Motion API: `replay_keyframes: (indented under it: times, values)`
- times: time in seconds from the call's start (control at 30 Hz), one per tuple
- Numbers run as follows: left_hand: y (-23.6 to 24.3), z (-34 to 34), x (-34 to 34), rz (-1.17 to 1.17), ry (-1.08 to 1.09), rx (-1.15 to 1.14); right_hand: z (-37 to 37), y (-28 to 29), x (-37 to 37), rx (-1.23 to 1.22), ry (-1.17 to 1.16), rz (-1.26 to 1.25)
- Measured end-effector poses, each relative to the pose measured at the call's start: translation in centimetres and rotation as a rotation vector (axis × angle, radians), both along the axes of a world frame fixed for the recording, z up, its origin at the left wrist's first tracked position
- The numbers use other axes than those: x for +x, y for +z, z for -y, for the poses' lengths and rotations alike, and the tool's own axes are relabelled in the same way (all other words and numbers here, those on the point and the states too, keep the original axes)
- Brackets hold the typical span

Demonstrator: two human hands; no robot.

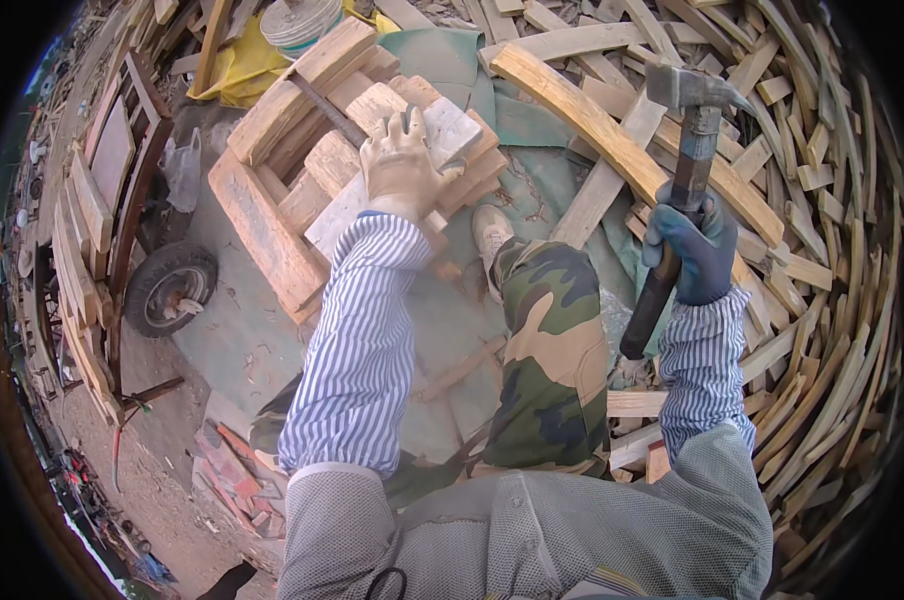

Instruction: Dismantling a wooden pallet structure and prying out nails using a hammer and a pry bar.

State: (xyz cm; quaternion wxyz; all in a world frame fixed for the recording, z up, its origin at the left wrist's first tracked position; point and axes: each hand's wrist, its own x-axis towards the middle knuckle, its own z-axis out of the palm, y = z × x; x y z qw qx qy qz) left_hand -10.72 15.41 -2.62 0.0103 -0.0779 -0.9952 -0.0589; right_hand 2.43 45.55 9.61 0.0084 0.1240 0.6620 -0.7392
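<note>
Fingers [396,124] of the gloved left hand [402,172] spread wide on stacked wood blocks [332,165], upper left of centre, gloved right hand [702,245] curled around a hammer [696,150], upper right of frame, head uppermost.

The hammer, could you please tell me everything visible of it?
The hammer has a worn, grey, metal-looking head, blunt on the left, tapering to a curved point on the right. Its handle is greyish near the head and dark below. Held head-up, butt slanting down-left, above wood pieces, it sits in the gloved right grip.
</note>
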Motion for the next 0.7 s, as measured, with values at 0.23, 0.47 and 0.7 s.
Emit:
replay_keyframes:
  times: [0.23, 0.47, 0.7]
  values:
    - [0.2, -0.1, -0.1, 0.011, -0.022, -0.014, 4.6, -7.5, -10.8, 0.898, 0.151, -0.218]
    - [0.4, 1.4, 0.4, -0.027, -0.025, -0.053, 5.3, 0.3, -11.7, 0.499, 0.125, -0.325]
    - [0.5, 0.6, 0.2, -0.047, -0.032, -0.076, 5.3, -1.6, -12.4, 0.252, 0.036, -0.243]
